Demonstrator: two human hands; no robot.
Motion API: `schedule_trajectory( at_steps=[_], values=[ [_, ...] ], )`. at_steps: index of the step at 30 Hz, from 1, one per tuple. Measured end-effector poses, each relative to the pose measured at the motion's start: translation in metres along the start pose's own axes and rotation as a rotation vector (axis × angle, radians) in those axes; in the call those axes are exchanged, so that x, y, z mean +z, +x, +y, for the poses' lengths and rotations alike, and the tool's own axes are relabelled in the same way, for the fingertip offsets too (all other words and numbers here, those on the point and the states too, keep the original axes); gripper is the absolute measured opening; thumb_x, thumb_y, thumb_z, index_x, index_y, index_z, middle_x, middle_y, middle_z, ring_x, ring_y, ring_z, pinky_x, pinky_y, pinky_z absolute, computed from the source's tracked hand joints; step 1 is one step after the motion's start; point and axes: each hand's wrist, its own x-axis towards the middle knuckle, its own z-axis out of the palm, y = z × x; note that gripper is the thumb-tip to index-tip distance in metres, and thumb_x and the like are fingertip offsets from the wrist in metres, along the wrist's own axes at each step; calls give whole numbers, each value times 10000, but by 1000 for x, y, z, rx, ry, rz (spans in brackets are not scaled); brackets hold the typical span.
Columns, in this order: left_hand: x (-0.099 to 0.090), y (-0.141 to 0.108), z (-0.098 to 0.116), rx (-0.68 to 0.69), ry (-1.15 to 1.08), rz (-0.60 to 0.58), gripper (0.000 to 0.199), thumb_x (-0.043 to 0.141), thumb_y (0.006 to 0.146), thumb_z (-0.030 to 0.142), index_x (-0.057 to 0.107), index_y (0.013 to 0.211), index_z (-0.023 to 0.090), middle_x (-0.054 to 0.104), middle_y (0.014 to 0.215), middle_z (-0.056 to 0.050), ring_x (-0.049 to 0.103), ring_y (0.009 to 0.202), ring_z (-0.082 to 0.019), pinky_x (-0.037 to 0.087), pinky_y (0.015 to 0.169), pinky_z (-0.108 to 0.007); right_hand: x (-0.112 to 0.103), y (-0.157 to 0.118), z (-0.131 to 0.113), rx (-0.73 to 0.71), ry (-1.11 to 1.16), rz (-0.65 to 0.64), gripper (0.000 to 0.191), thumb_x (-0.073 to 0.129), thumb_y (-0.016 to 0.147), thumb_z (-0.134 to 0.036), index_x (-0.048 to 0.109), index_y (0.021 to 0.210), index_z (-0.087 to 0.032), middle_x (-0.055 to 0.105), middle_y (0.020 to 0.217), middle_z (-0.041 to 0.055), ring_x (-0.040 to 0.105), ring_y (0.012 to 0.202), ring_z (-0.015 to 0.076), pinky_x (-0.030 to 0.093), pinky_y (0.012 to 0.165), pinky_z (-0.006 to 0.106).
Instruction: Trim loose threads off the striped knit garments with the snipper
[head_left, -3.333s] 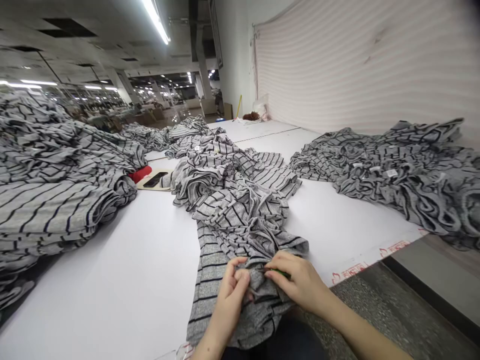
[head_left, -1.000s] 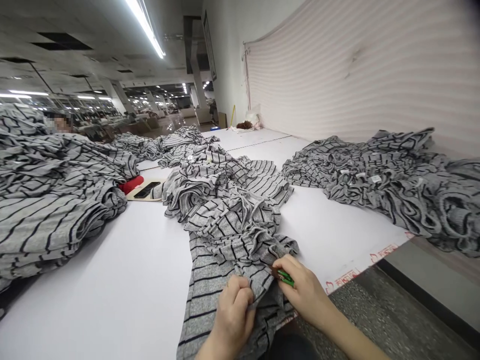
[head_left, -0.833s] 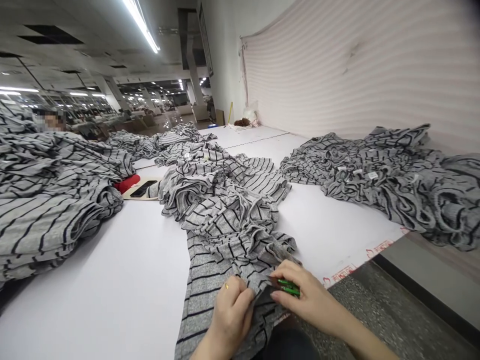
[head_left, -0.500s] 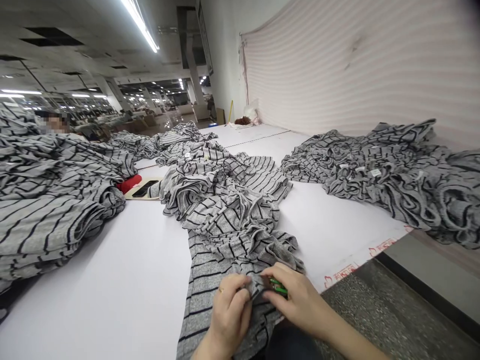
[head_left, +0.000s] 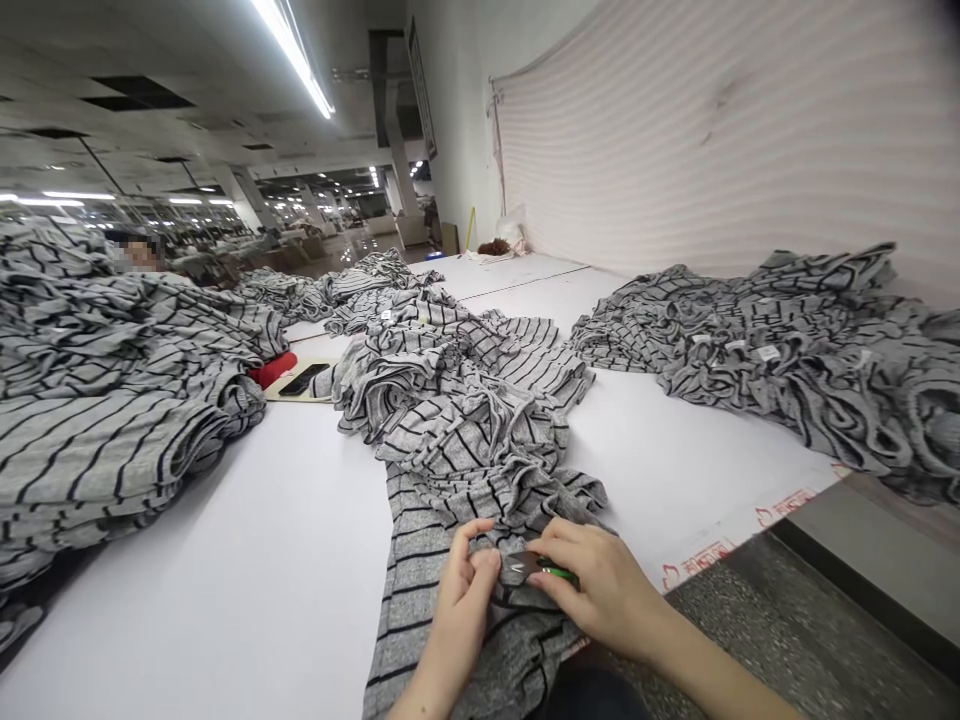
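On a long white table (head_left: 225, 540), a striped gray garment (head_left: 416, 590) lies bunched and trailing toward the worker. The left hand (head_left: 469, 600) pinches a fold, while the right hand (head_left: 600, 590), now drawn closer, grips green-handled snips (head_left: 559, 573) against the cloth.

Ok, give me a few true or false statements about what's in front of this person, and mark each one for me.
1. The right hand holds a small green-handled tool. True.
2. The left hand pinches the grey striped garment on the white table. True.
3. The phone lies directly on the table. False: it lies on a tan card, beside a red item.
4. The pile by the wall is plain white. False: that pile is grey with black stripes.
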Motion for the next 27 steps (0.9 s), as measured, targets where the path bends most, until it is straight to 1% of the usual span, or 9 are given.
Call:
schedule_trajectory(
  at_steps=[4, 9, 14, 17, 20, 21, 23, 25, 27],
  values=[
    [-2, 1, -2, 3, 70, 13, 469, 527, 832, 571, 484, 1153, 230, 307, 611, 79, 260, 564, -111, 259, 542, -212, -2, 2, 3, 17, 21, 7, 154, 575, 901, -239, 673, 1019, -251, 649, 925, 6, 602, 827, 173, 412, 707, 257],
    [-2, 0, 3, -25, 123, -6, 436, 506, 854, 536, 483, 1167, 233, 346, 632, 70, 303, 587, -121, 288, 571, -222, -3, 2, 4, -18, -38, -11, 128, 599, 888, -238, 673, 993, -241, 653, 912, 5, 604, 833, 179, 401, 707, 264],
    [-1, 1, 6, -76, 85, -36, 418, 518, 850, 508, 485, 1162, 231, 378, 646, 63, 336, 604, -125, 281, 571, -226, -1, 4, 5, -39, -51, -16, 139, 599, 889, -254, 676, 1004, -242, 654, 911, 7, 607, 837, 181, 404, 720, 270],
    [0, 2, 6, -107, 35, -39, 392, 535, 842, 475, 496, 1145, 229, 372, 644, 68, 344, 606, -120, 300, 593, -227, 0, 5, 8, -6, 4, -18, 151, 575, 904, -264, 687, 1004, -255, 655, 898, 3, 609, 815, 174, 418, 697, 257],
    [-1, 2, 8, -135, -16, -91, 373, 527, 841, 463, 502, 1125, 221, 397, 641, 69, 374, 603, -120, 328, 613, -236, 0, 7, 15, 38, 56, 4, 155, 562, 906, -274, 693, 988, -260, 652, 896, 3, 609, 821, 177, 433, 703, 256],
    [-2, 3, 10, -113, 10, -111, 349, 549, 832, 440, 517, 1097, 216, 435, 660, 59, 403, 625, -125, 341, 628, -241, 0, 7, 17, 61, 71, 19, 158, 553, 909, -278, 692, 981, -257, 649, 897, 6, 609, 823, 179, 437, 711, 260],
    [-3, 9, 12, -1, 137, -111, 230, 602, 800, 366, 566, 959, 203, 508, 717, 30, 453, 696, -144, 355, 666, -254, -2, 5, 20, 113, 106, 49, 160, 548, 907, -298, 680, 983, -247, 641, 907, 12, 608, 827, 182, 445, 718, 268],
    [-3, 19, 12, 126, 242, -38, 114, 624, 775, 290, 559, 806, 201, 522, 751, 18, 455, 740, -154, 349, 684, -257, -2, -1, 17, 146, 153, 68, 160, 570, 888, -315, 647, 1005, -237, 631, 934, 19, 603, 850, 188, 453, 733, 274],
    [-1, 34, 10, 175, 237, 35, 106, 599, 777, 259, 510, 751, 209, 473, 723, 34, 425, 707, -143, 337, 658, -250, 2, -9, 10, 144, 203, 50, 152, 598, 862, -297, 609, 999, -231, 626, 942, 15, 596, 860, 184, 455, 744, 269]
  ],
)
